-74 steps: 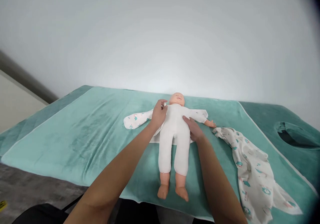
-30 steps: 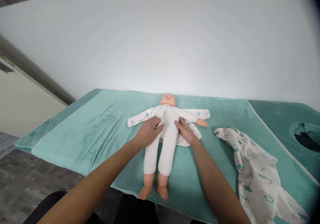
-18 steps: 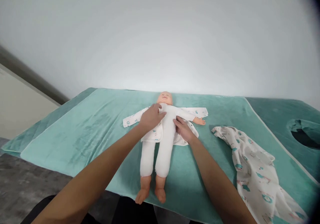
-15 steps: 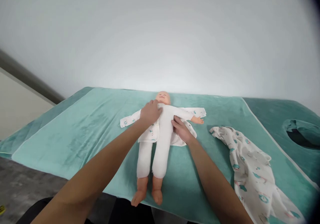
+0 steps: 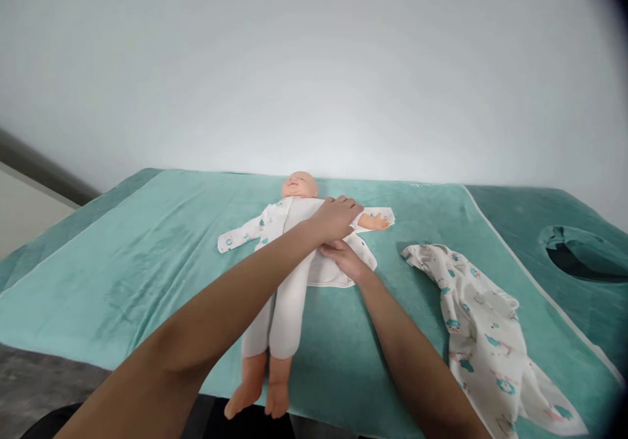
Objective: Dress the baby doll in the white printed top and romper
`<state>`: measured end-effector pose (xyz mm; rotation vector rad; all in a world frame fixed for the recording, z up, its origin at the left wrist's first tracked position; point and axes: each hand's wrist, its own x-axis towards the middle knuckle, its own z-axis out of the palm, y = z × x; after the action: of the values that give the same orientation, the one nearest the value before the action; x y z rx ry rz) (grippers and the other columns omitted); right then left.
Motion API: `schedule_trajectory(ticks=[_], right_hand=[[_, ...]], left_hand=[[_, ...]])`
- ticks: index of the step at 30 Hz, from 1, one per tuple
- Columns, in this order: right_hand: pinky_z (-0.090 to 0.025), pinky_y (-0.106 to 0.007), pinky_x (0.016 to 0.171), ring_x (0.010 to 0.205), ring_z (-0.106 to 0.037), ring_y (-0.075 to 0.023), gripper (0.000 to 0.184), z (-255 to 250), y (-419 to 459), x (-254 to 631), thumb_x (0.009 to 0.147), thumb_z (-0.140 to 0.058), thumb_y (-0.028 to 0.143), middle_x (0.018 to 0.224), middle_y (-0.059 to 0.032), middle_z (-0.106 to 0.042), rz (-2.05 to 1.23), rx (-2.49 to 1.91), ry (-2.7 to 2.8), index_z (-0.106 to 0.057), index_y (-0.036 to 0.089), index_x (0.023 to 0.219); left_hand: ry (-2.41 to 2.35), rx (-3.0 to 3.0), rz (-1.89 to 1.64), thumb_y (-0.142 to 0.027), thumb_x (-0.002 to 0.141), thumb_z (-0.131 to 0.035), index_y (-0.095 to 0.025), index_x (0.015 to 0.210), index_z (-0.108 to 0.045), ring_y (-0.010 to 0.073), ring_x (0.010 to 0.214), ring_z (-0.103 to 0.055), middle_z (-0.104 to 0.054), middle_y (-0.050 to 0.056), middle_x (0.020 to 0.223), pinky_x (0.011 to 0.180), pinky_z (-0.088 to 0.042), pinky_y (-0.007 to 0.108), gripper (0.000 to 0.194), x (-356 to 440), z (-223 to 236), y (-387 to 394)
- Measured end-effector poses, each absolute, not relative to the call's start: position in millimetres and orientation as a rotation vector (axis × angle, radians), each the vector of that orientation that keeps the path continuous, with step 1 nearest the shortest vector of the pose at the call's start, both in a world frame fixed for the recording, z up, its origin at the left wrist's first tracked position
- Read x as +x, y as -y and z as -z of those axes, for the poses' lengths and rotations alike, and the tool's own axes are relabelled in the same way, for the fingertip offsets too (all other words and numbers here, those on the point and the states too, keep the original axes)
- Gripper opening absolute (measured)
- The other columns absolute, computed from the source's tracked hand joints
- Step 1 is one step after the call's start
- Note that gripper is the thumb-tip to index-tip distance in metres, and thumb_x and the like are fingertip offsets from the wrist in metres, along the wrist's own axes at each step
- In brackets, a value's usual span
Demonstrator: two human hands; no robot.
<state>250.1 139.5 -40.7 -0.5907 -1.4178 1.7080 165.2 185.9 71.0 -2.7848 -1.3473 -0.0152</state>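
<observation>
A baby doll [image 5: 292, 301] with a white cloth body lies on its back, tilted a little, its head away from me. Under it is spread a white printed baby shirt [image 5: 240, 233]; one sleeve is around the doll's arm on the left, while the other sleeve lies flat behind its bare arm. My left hand [image 5: 338, 218] reaches across the chest, with its fingers closed over the upper arm on the right. Just below, my right hand [image 5: 346, 259] has bent fingers against the doll's side, above the shirt's open flap; its fingertips are partly hidden.
White printed baby clothing [image 5: 483, 328] lies crumpled at the right. A green cover [image 5: 122, 262] spreads over the table, which has a round hole [image 5: 583, 259] at the far right. Behind it rises a plain wall [image 5: 314, 66].
My left hand has moved right from the doll's shoulder on the left to its other upper arm. The shirt front on the left now lies against the chest, and the doll's head has turned.
</observation>
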Motion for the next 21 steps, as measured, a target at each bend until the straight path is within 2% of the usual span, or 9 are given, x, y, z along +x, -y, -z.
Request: schedule_trajectory(ticks=[2,4,8,11,14,17,19,21], right_hand=[[-0.041,-0.043,0.109,0.125,-0.053,-0.0237,0.039,46,-141,252,0.084,-0.066,0.044,0.128,-0.0027,-0.065,-1.632,-0.618,1.562,-0.066,0.026,0.120],[-0.042,-0.043,0.107,0.122,-0.054,-0.0235,0.032,51,-145,257,0.087,-0.063,0.040,0.124,-0.0026,-0.066,-1.409,-0.727,1.713,-0.067,0.027,0.117],[-0.041,-0.044,0.102,0.116,-0.054,-0.0261,0.026,55,-158,276,0.088,-0.059,0.035,0.115,-0.0077,-0.067,-0.794,-1.146,1.709,-0.068,0.025,0.111],[-0.044,-0.039,0.088,0.101,-0.059,-0.0266,0.029,52,-169,292,0.086,-0.060,0.042,0.103,-0.0118,-0.067,-0.572,-1.458,1.614,-0.067,0.019,0.101],[-0.041,-0.032,0.070,0.078,-0.060,-0.0225,0.030,44,-173,304,0.082,-0.061,0.048,0.079,-0.0074,-0.065,-0.671,-1.633,1.605,-0.063,0.019,0.078],[-0.036,-0.030,0.065,0.066,-0.056,-0.0200,0.033,35,-173,310,0.076,-0.068,0.047,0.059,-0.0017,-0.056,-0.831,-1.625,1.679,-0.054,0.021,0.060],[-0.039,-0.030,0.067,0.069,-0.057,-0.0196,0.030,33,-173,312,0.073,-0.070,0.044,0.059,0.0001,-0.057,-1.001,-1.490,1.566,-0.055,0.021,0.061],[-0.043,-0.030,0.071,0.075,-0.060,-0.0199,0.022,33,-176,316,0.072,-0.069,0.043,0.067,0.0007,-0.063,-1.202,-1.274,1.227,-0.061,0.022,0.071]], left_hand=[[1.346,-2.722,-0.152,-0.016,0.088,-0.054,-0.019,0.115,-0.056,0.0266,0.104,-0.060,-0.064,0.011,0.113,0.085,-0.042,0.039,0.028,170,-74,-186],[1.366,-2.677,-0.262,-0.013,0.088,-0.052,-0.017,0.113,-0.056,0.0263,0.100,-0.062,-0.065,0.011,0.110,0.081,-0.042,0.039,0.026,166,-78,-190],[1.312,-2.635,-0.256,-0.021,0.088,-0.057,-0.016,0.114,-0.054,0.0281,0.099,-0.062,-0.064,0.013,0.110,0.077,-0.041,0.038,0.026,147,-80,-202],[1.303,-2.606,-0.151,-0.022,0.088,-0.059,-0.017,0.114,-0.053,0.0271,0.099,-0.061,-0.064,0.012,0.110,0.076,-0.039,0.036,0.028,138,-75,-205],[1.259,-2.604,-0.145,-0.020,0.088,-0.059,-0.017,0.113,-0.054,0.0264,0.096,-0.061,-0.064,0.011,0.107,0.075,-0.037,0.036,0.026,136,-72,-202],[1.224,-2.588,-0.192,-0.017,0.088,-0.056,-0.016,0.113,-0.055,0.0264,0.095,-0.060,-0.064,0.012,0.105,0.074,-0.036,0.036,0.025,137,-76,-197],[1.229,-2.565,-0.216,-0.016,0.087,-0.055,-0.015,0.114,-0.055,0.0271,0.094,-0.060,-0.064,0.013,0.104,0.073,-0.036,0.036,0.027,137,-79,-194],[1.226,-2.545,-0.226,-0.014,0.087,-0.053,-0.015,0.114,-0.056,0.0273,0.092,-0.060,-0.064,0.013,0.103,0.072,-0.036,0.037,0.027,135,-82,-192]])
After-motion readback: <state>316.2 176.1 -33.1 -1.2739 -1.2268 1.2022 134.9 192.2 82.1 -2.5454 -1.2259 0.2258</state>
